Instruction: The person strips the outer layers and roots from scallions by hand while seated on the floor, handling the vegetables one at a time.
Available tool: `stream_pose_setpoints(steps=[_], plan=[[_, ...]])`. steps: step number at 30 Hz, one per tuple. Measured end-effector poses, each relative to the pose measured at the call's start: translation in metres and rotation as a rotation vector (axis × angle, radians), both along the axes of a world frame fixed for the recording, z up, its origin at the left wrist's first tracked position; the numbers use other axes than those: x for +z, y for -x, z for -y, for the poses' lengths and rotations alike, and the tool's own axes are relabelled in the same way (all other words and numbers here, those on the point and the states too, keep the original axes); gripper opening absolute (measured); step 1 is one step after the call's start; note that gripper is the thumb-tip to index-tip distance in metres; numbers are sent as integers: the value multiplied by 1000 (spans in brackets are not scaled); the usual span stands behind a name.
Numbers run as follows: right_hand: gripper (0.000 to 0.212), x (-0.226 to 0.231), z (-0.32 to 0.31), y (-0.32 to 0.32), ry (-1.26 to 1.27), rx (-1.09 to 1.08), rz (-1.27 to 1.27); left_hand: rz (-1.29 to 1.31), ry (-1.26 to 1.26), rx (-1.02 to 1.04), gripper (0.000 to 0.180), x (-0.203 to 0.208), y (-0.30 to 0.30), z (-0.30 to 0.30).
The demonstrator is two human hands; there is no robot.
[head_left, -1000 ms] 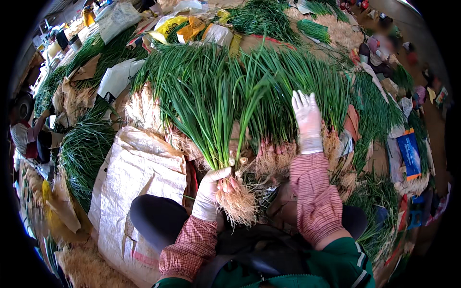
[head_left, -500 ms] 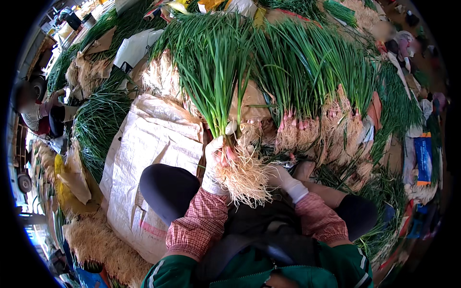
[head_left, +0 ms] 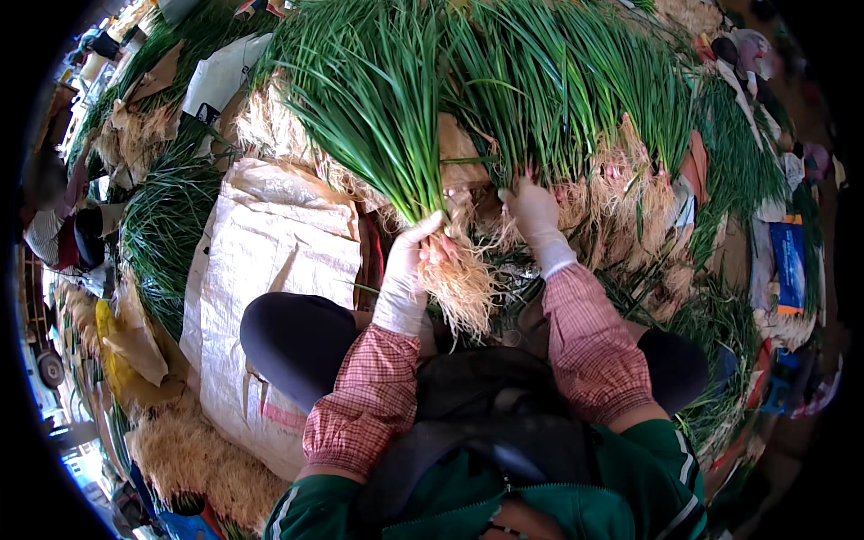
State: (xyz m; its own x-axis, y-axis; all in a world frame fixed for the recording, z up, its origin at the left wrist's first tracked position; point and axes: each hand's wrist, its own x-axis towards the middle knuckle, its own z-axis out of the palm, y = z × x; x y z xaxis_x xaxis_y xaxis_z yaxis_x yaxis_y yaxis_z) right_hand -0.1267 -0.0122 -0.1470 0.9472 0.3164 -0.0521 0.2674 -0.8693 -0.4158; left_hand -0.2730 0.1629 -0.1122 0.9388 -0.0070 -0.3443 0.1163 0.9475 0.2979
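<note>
My left hand, in a white glove, is closed around a bunch of spring onions. Their long green leaves fan upward, and the pinkish bulbs and pale roots hang below my fist. Farther right, my gloved right hand reaches into the row of spring onions lying ahead of me. Its fingers are at the base of some stems there, just above the roots. Whether they grip any stems is hard to see, as the back of the hand hides the fingertips.
A creased white woven sack lies beside my left knee. More heaps of spring onions surround me, with root piles at the lower left. Another person sits at the far left. A blue packet lies at the right.
My right hand has moved from beside the held bunch's roots up to the row of spring onions. My left hand still holds its bunch, and the white bulb on it no longer shows.
</note>
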Motion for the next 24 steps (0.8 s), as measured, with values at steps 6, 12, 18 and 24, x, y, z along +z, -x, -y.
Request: stream_pose_setpoints(steps=[6,12,18,24], plan=[[25,52,8,20,-542,-20,-569,-136,-404,-122,24,-16,-6,6],[35,24,3,46,-311,116,-393,-197,-310,-118,25,-7,-15,22],[18,-16,-28,53,-661,10,-364,-182,-492,-133,27,-28,-11,16],[18,-73,-14,44,-253,165,-392,-136,-513,-239,29,-12,-11,10]])
